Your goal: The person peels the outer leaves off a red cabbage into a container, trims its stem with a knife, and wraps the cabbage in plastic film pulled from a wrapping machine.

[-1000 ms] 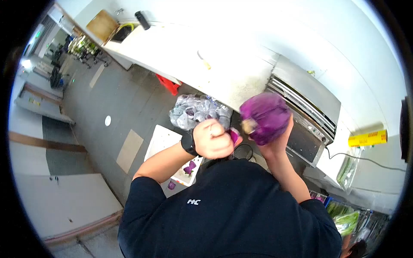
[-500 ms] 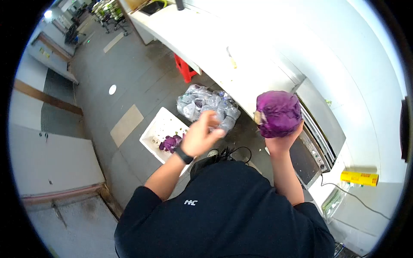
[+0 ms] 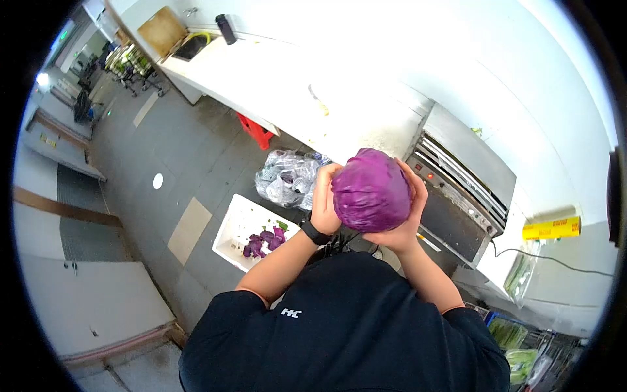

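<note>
A round red cabbage (image 3: 372,191) with glossy purple leaves is held up in front of my chest. My right hand (image 3: 406,225) cups it from below and along its right side, fingers curved round it. Against its left side rests my left hand (image 3: 326,199), with a black band on the wrist; its fingertips are partly hidden by the cabbage. Below and to the left on the floor, a white box (image 3: 225,245) holds loose purple leaves (image 3: 264,242) and small scraps.
Plastic-wrapped produce (image 3: 285,179) lies on the floor beside the white counter (image 3: 261,81). On the counter are a knife (image 3: 319,99) and a black bottle (image 3: 225,29). A metal wrapping machine (image 3: 457,186) stands at right, near a yellow box (image 3: 552,228). A red stool (image 3: 255,130) sits under the counter.
My left hand has come from over the white box to the cabbage's left side. The cabbage has moved left and turned, so its stem end no longer shows. The view has shifted.
</note>
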The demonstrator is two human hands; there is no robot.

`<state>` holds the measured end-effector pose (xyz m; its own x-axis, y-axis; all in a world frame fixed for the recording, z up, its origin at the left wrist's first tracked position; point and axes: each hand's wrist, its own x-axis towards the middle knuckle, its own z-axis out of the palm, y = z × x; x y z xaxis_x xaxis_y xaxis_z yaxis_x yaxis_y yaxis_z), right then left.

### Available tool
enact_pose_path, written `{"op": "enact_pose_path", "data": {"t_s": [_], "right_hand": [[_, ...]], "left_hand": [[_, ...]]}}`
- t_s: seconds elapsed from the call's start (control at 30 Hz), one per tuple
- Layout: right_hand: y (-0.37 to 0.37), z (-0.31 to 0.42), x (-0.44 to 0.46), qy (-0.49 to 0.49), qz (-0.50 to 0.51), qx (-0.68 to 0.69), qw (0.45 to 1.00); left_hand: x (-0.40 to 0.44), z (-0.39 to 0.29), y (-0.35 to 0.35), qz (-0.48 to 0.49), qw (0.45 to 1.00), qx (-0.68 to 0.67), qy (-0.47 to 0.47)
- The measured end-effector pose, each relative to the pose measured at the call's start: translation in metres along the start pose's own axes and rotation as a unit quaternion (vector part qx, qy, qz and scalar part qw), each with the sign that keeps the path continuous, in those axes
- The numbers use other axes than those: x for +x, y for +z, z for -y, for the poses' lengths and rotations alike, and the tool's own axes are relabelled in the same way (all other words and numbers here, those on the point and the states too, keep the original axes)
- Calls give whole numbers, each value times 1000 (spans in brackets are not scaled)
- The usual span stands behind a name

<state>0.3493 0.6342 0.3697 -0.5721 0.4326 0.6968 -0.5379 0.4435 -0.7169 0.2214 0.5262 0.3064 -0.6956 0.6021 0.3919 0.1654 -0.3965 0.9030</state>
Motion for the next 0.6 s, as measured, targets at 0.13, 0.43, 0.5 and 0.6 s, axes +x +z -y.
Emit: {"op": "enact_pose_path", "data": {"t_s": [0.13,0.43,0.5,0.6], "right_hand": [[-14,1,4,-84,41,-182,979],[-31,21,1,158,-49,-109,980],[-31,19,-3,231,-79,-8,970],[-29,19,-4,305,-39,67,949]], "left_hand": [[13,-63,14,76,934,-237,-255],[19,-59,4,82,766,-519,-370],[19,-52,2,72,752,-538,-375],[16,-45,-2,52,721,-573,-387]]}}
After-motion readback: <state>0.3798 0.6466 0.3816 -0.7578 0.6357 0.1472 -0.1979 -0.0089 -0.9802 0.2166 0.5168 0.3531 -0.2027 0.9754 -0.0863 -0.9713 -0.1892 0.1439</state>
